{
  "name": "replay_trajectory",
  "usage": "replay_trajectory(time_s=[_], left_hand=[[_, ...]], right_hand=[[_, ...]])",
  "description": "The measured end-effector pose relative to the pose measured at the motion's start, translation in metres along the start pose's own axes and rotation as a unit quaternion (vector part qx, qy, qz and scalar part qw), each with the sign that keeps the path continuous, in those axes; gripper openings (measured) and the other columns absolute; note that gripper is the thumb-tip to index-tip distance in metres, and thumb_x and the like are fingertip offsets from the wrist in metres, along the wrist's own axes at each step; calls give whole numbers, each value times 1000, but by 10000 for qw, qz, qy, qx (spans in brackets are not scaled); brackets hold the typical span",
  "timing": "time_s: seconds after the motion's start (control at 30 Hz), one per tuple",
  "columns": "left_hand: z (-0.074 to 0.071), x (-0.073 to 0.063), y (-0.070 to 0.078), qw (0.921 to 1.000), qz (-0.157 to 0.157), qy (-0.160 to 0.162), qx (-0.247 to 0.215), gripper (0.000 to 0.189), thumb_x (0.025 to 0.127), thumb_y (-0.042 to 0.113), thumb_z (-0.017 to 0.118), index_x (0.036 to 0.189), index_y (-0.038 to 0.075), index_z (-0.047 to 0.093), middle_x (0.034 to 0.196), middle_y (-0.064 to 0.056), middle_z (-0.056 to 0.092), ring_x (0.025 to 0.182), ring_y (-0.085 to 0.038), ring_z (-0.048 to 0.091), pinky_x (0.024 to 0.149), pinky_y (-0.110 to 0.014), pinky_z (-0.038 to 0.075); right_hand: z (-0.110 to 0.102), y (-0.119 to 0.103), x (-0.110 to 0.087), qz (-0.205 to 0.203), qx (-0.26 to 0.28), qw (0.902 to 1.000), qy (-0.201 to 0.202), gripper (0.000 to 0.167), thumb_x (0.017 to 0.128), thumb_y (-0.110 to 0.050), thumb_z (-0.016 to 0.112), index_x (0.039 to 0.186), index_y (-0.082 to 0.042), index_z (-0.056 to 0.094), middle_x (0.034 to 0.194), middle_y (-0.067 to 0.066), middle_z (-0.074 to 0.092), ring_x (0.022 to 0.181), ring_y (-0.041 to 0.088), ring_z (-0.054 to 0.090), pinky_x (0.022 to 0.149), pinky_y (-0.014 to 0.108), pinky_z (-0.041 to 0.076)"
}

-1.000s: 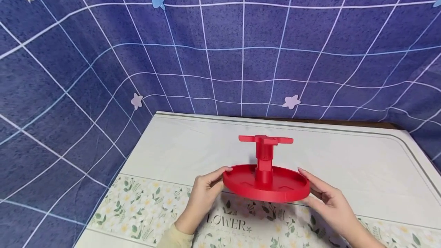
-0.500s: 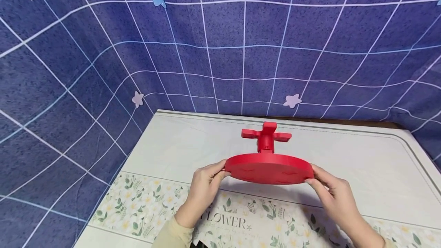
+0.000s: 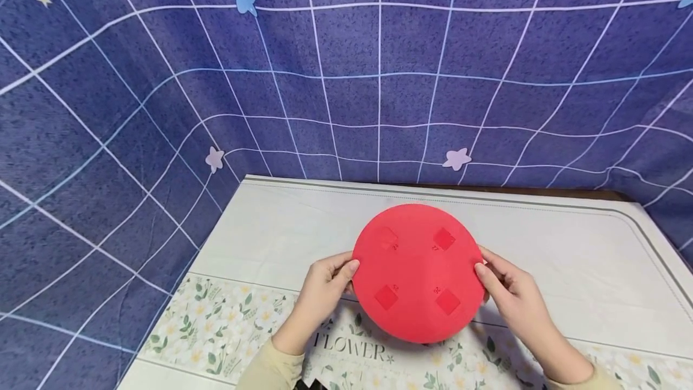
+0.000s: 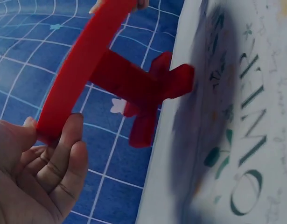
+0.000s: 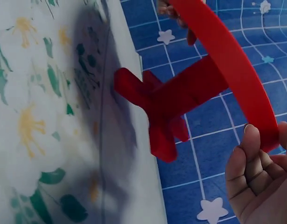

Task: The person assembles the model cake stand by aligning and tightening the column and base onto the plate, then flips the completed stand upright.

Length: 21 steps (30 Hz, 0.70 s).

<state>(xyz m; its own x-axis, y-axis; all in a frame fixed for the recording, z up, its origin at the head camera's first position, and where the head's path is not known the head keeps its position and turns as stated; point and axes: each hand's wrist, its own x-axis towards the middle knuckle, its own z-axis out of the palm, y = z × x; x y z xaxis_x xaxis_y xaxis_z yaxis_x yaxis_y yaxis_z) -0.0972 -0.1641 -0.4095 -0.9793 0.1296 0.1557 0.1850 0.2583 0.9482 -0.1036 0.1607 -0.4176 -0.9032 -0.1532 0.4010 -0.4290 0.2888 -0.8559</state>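
A red round tray on a post (image 3: 417, 269) is held above the table, its flat underside facing the head camera. Four-sided recesses with small numbers mark that underside. My left hand (image 3: 320, 290) pinches the left edge, thumb on the underside and fingers behind. On the opposite edge my right hand (image 3: 514, 300) pinches likewise. Both wrist views show the post (image 4: 120, 77) with its cross-shaped end (image 5: 155, 112) pointing toward the table, apparently off the cloth. In the head view the disc hides the post.
A white cloth with a floral band (image 3: 233, 324) and printed lettering covers the table (image 3: 292, 215). Behind and to the left hangs a blue curtain (image 3: 346, 95) with grid lines and stars. A small black object (image 3: 311, 384) shows at the bottom edge.
The tray has been tipped over between both hands. Its post pointed up with the dish side showing; now the underside faces the head camera and the post is out of that view.
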Motion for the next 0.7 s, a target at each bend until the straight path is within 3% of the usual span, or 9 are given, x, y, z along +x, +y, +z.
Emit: replay_trajectory(time_s=[0.1,0.33,0.47,0.7], left_hand=[[2,2,-2,9997,-203,-76,-144,34,99,17,58,124,-4,63,86,-13,71,65,-14,66,65,-42,58],[3,9,-8,9987,-242,-245,-364,47,101,18,54,140,-7,47,90,-18,69,65,-14,65,63,-37,58],[4,11,-10,9975,-206,-388,-546,47,102,17,51,141,-9,44,92,-22,69,65,-14,66,62,-34,58],[5,11,-13,9971,-353,-313,-605,46,102,17,52,137,-11,47,89,-19,69,61,-19,65,59,-35,58]], right_hand=[[2,4,1,131,74,9998,-91,40,99,-1,53,138,2,52,64,0,59,52,14,55,48,28,46],[2,12,6,262,117,9995,-140,38,102,-6,49,139,2,51,60,0,58,50,16,54,50,26,48],[2,16,7,398,229,9988,-175,38,102,-6,49,139,5,50,60,0,58,50,16,55,48,27,48],[4,18,6,957,648,9923,-453,42,103,-12,49,139,9,47,67,4,64,54,20,60,53,29,53]])
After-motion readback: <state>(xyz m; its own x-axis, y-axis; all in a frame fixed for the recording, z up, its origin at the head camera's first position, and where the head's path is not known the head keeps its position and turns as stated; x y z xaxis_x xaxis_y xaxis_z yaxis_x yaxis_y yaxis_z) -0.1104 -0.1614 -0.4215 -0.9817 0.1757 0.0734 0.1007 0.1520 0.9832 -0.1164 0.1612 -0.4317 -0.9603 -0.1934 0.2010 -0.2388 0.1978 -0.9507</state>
